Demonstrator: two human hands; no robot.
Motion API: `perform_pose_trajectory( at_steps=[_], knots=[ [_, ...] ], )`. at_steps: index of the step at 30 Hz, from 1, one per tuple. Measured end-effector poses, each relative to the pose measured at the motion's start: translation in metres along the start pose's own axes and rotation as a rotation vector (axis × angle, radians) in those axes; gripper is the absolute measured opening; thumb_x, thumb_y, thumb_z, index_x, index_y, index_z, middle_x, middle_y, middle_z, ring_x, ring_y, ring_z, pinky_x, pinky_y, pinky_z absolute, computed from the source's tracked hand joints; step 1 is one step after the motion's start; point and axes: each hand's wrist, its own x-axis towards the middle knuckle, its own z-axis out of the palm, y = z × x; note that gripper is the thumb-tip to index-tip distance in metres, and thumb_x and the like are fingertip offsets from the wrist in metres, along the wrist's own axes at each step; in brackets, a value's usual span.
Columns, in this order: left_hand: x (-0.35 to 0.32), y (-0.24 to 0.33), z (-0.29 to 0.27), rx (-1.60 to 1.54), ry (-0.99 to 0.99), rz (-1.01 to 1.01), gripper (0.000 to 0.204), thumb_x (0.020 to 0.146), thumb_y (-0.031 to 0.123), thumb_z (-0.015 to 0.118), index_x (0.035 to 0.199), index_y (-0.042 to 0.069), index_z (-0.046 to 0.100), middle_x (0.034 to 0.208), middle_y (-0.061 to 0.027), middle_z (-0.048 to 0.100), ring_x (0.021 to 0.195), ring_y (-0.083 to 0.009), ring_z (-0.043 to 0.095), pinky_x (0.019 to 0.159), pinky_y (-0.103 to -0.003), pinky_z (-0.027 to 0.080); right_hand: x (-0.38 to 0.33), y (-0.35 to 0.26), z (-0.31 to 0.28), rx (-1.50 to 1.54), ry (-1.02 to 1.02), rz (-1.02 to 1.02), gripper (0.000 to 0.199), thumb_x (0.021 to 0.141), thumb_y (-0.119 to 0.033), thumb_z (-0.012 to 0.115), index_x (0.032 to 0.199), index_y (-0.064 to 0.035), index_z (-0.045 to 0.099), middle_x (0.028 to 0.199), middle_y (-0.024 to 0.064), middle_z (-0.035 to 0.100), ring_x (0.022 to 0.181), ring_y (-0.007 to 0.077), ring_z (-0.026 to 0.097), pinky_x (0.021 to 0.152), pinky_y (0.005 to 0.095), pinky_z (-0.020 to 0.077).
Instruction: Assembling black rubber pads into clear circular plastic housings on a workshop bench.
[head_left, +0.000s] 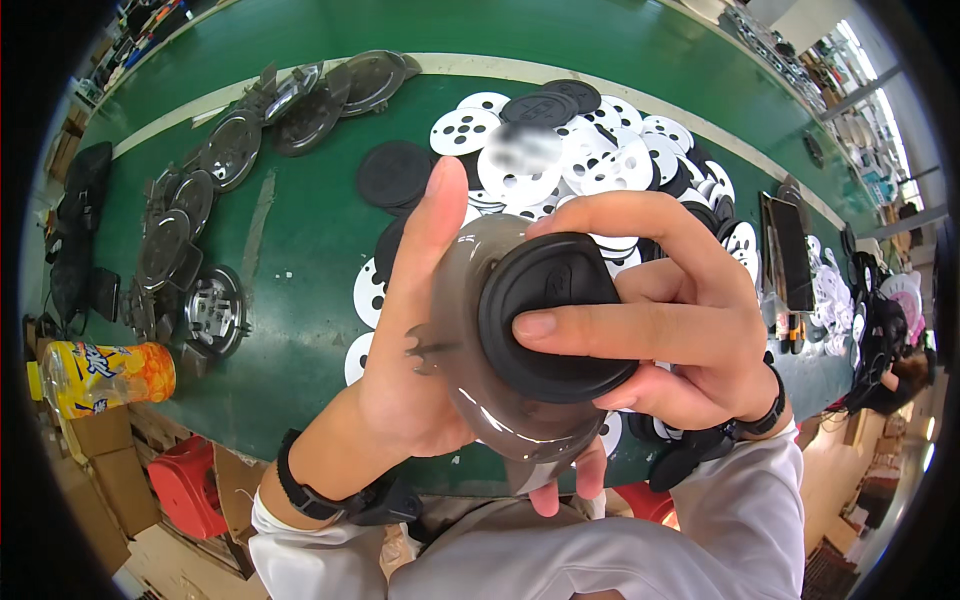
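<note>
A smoky translucent round plastic cover (pixel 462 285) is tilted in front of my chest. My left hand (pixel 408 375) cradles it from the left and below, its thumb pointing up and some fingertips showing under the cover's lower edge. My right hand (pixel 690 325) grips a black round disc (pixel 555 275) by the rim and lays it against the cover's face, index finger stretched across the disc. Behind them lies a loose heap of white discs with holes (pixel 465 132) and plain black discs (pixel 397 173). Whether the black disc is seated in the cover I cannot tell.
Several more smoky covers (pixel 230 150) line the left side of the green table (pixel 310 225). An orange-labelled bottle (pixel 105 375) lies at the left edge, above a red stool (pixel 190 485). Dark flat panels (pixel 788 250) and white bits stand to the right.
</note>
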Motion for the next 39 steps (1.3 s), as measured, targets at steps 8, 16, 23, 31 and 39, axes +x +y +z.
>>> perform_pose_trajectory(
  at_steps=[8,16,23,31,39],
  knots=[
    [-0.001,0.001,-0.010,-0.038,-0.243,0.158,0.089,0.084,0.075,0.026,0.122,-0.001,0.051,0.115,-0.0224,0.059,0.091,-0.0403,0.063,0.070,-0.054,0.054,-0.002,-0.005,0.002,-0.115,-0.022,-0.069,0.036,0.091,-0.026,0.058,0.107,0.0050,0.065,0.118,0.0323,0.047,0.055,0.0134,0.063,0.043,0.0196,0.0476],
    [-0.002,0.001,-0.001,0.058,-0.091,0.164,0.091,0.082,0.077,0.023,0.123,0.000,0.049,0.110,-0.0206,0.059,0.083,-0.0371,0.064,0.062,-0.047,0.055,0.001,-0.004,0.000,-0.311,-0.002,-0.197,0.033,0.086,-0.028,0.064,0.105,-0.0018,0.068,0.116,0.0333,0.051,0.060,0.0142,0.064,0.044,0.0188,0.0481],
    [-0.004,-0.001,0.002,0.171,-0.012,0.179,0.094,0.080,0.079,0.021,0.124,0.001,0.047,0.107,-0.0190,0.060,0.076,-0.0344,0.064,0.055,-0.041,0.055,0.001,-0.007,0.002,-0.375,0.007,-0.187,0.037,0.080,-0.034,0.069,0.105,-0.0069,0.070,0.114,0.0269,0.051,0.050,0.0049,0.046,0.040,0.0152,0.0344],
    [-0.007,-0.004,0.001,0.362,0.092,0.199,0.095,0.080,0.081,0.017,0.125,0.002,0.045,0.104,-0.0173,0.059,0.070,-0.0309,0.065,0.048,-0.035,0.055,0.004,-0.016,-0.007,-0.288,-0.040,-0.044,0.047,0.068,-0.039,0.075,0.104,-0.0091,0.071,0.087,0.0035,0.038,0.049,0.0044,0.030,0.042,0.0194,0.0260],
    [-0.001,0.000,-0.008,0.432,-0.071,0.135,0.097,0.081,0.080,0.009,0.131,0.002,0.038,0.108,-0.0171,0.057,0.070,-0.0267,0.064,0.047,-0.029,0.051,0.008,-0.013,-0.010,-0.216,0.147,0.153,0.048,0.066,-0.023,0.082,0.108,-0.0056,0.065,0.069,-0.0028,0.038,0.052,0.0052,0.033,0.048,0.0184,0.0340]
  ],
)
